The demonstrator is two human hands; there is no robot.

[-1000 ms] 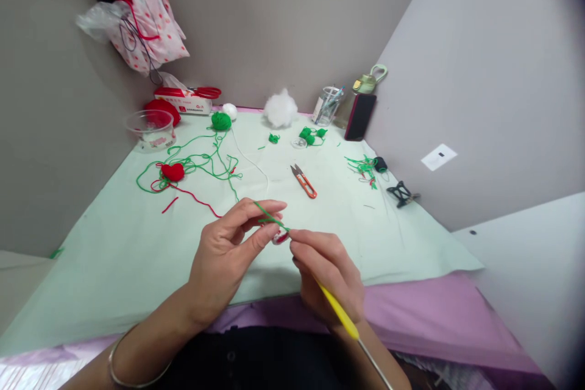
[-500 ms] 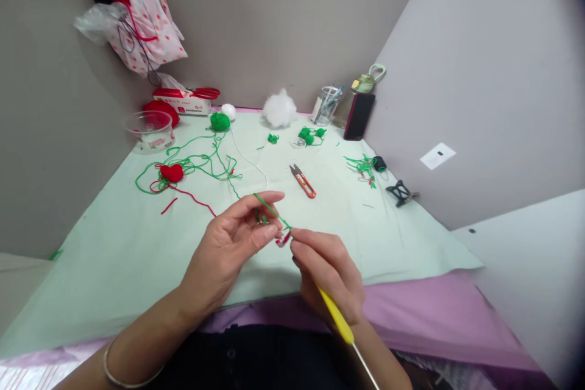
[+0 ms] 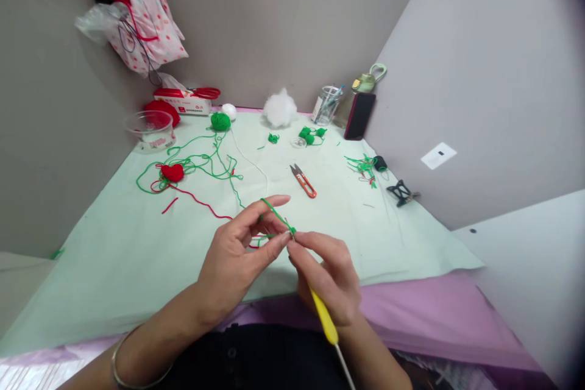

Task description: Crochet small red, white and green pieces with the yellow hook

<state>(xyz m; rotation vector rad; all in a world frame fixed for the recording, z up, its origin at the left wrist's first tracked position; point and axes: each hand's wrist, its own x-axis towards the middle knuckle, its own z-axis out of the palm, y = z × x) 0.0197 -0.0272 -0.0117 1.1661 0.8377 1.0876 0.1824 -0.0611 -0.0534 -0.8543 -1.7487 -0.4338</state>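
Nearest, a thin bracelet (image 3: 115, 365) circled the left wrist, and the right hand (image 3: 329, 274) gripped a yellow-handled hook (image 3: 324, 317), its handle slanting down toward the person. Just beside it, the left hand (image 3: 235, 259) pinched a small piece of green work (image 3: 292, 231) between thumb and fingers, with green yarn (image 3: 276, 214) running over its raised forefinger; the two hands' fingertips met around that piece, above the near part of the table (image 3: 137, 256). Beyond them lay orange-handled snips (image 3: 309, 187), with a heart-shaped red piece (image 3: 172, 172) to the left on loose green strands, and a black stand (image 3: 401, 194), a dark spool (image 3: 379, 163) and green scraps (image 3: 365, 166) to the right. Farther off were small green balls (image 3: 309, 139), a larger green ball (image 3: 220, 121) touching a white one, and a clear tub (image 3: 158, 141). At the back stood a phone (image 3: 360, 117) leaning against a bottle (image 3: 364, 83), a cup of pens (image 3: 325, 111), white fluff (image 3: 280, 108) and a tissue box (image 3: 194, 105) bearing red-handled scissors (image 3: 208, 92). A dotted pink cloth (image 3: 155, 30) hung above the back left corner.
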